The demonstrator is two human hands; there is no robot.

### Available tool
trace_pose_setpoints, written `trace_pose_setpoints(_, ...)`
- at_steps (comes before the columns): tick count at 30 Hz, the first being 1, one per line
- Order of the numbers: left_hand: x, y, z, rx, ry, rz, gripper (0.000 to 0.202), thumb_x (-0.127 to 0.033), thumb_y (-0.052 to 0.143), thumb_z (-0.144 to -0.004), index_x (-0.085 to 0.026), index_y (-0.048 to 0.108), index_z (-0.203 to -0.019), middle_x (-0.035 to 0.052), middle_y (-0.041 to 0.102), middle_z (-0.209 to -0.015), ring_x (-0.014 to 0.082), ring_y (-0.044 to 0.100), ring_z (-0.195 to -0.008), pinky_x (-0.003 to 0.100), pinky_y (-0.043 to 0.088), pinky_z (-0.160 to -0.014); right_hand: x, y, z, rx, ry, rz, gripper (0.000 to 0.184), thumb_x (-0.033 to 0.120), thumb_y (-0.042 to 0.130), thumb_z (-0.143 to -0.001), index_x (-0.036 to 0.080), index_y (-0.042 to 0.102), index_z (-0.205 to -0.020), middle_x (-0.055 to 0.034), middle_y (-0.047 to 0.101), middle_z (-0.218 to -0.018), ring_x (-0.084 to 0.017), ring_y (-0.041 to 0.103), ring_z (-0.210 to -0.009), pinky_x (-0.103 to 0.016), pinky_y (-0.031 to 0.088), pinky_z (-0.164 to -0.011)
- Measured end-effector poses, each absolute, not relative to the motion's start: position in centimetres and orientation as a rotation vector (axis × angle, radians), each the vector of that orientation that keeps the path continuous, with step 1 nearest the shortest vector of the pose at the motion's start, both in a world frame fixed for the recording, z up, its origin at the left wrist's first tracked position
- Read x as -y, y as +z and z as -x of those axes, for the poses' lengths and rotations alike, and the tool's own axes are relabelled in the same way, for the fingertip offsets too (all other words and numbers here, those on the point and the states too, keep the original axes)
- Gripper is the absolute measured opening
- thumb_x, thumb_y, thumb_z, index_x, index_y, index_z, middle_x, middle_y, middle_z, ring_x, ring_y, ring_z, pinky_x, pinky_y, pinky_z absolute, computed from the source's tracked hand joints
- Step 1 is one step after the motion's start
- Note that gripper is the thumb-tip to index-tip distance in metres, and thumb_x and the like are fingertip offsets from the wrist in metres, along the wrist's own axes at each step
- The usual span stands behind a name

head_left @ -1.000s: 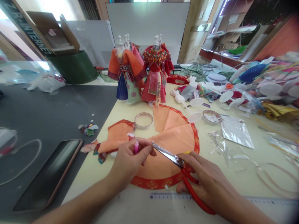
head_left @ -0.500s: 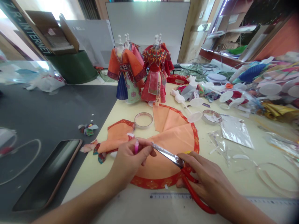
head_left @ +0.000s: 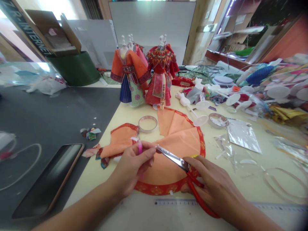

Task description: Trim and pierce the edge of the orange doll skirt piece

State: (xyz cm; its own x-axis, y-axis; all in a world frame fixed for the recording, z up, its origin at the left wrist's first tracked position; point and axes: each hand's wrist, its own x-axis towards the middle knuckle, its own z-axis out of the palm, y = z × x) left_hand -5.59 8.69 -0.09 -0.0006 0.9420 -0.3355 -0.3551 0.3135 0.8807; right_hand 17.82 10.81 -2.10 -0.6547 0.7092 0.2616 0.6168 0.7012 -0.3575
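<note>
My left hand (head_left: pixel 134 163) is closed, with a slim pink pen-like stick (head_left: pixel 140 147) poking up between its fingers. Its thumb and forefinger pinch a tiny whitish bit at the scissor tips, too small to name. In my right hand (head_left: pixel 214 183) are red-handled scissors (head_left: pixel 173 158), their blades pointing left toward the left fingertips and looking nearly together. Beneath both hands lies a round peach cloth piece (head_left: pixel 168 168) with a red patterned border. A smaller peach garment piece (head_left: pixel 121 138) with red trim rests left of it, partly behind my left hand.
A clear round dish (head_left: pixel 147 124) stands behind the cloth; another dish (head_left: pixel 218 120) holds white scraps. Dressed doll forms (head_left: pixel 130 77) stand at the back. A phone (head_left: pixel 48 181) lies left, a ruler (head_left: pixel 175 202) along the front. Plastic packets (head_left: pixel 244 134) and piled materials fill the right.
My left hand has turned slightly, so the pink stick sits a little differently and its lower end shows under the hand. The scissors' lower handle has shifted slightly up and left.
</note>
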Motion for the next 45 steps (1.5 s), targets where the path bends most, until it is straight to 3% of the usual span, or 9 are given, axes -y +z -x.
trace_pose_setpoints(5, -8.81, -0.05, 5.63, -1.095, 1.134, -0.660, 0.016, -0.034, 0.066, -0.079, -0.018, 0.064, -0.078, -0.0046, 0.047, -0.056, 0.0015, 0.030, -0.046, 0.013, 0.016, -0.038, -10.86, -2.13, -17.85, 2.526, 0.317, 1.027, 0.038, 0.046, 0.051, -0.088, 0.021, 0.045, -0.116, -0.0050, 0.054, -0.084, -0.018, 0.056, -0.067, -0.030, 0.048, -0.056)
trace_pose_setpoints(21, -8.95, -0.16, 5.66, -1.105, 1.204, -0.660, 0.014, -0.030, 0.065, -0.080, -0.017, 0.064, -0.082, -0.0031, 0.047, -0.059, 0.0035, 0.031, -0.050, 0.014, 0.016, -0.039, -10.93, -1.98, -17.77, 2.533, 0.268, 1.021, 0.035, 0.043, 0.049, -0.089, 0.018, 0.049, -0.114, -0.0051, 0.055, -0.080, -0.017, 0.055, -0.064, -0.028, 0.047, -0.055)
trace_pose_setpoints(31, -9.00, -0.29, 5.61, -1.125, 1.188, -0.654, 0.013, -0.029, 0.064, -0.080, -0.016, 0.064, -0.078, -0.0029, 0.049, -0.061, 0.0026, 0.038, -0.051, 0.013, 0.019, -0.039, -10.93, -2.08, -17.79, 2.549, 0.286, 1.031, 0.037, 0.046, 0.051, -0.088, 0.020, 0.047, -0.114, -0.0047, 0.054, -0.081, -0.017, 0.055, -0.064, -0.028, 0.046, -0.055)
trace_pose_setpoints(35, -9.01, -0.34, 5.53, -1.190, 1.213, -0.663, 0.013, -0.029, 0.068, -0.077, -0.017, 0.063, -0.078, -0.0028, 0.056, -0.067, 0.0023, 0.040, -0.052, 0.013, 0.026, -0.043, -10.89, -2.04, -17.82, 2.546, 0.292, 1.026, 0.036, 0.044, 0.050, -0.088, 0.020, 0.047, -0.114, -0.0047, 0.055, -0.080, -0.017, 0.055, -0.064, -0.027, 0.046, -0.055)
trace_pose_setpoints(45, -8.83, -0.56, 5.53, -1.329, 1.208, -0.841, 0.017, -0.033, 0.070, -0.074, -0.018, 0.065, -0.081, -0.0018, 0.061, -0.069, 0.0050, 0.040, -0.052, 0.019, 0.029, -0.047, -10.91, -2.19, -17.83, 2.559, 0.277, 1.031, 0.031, 0.039, 0.050, -0.088, 0.019, 0.049, -0.112, -0.0045, 0.056, -0.080, -0.016, 0.056, -0.063, -0.026, 0.046, -0.054)
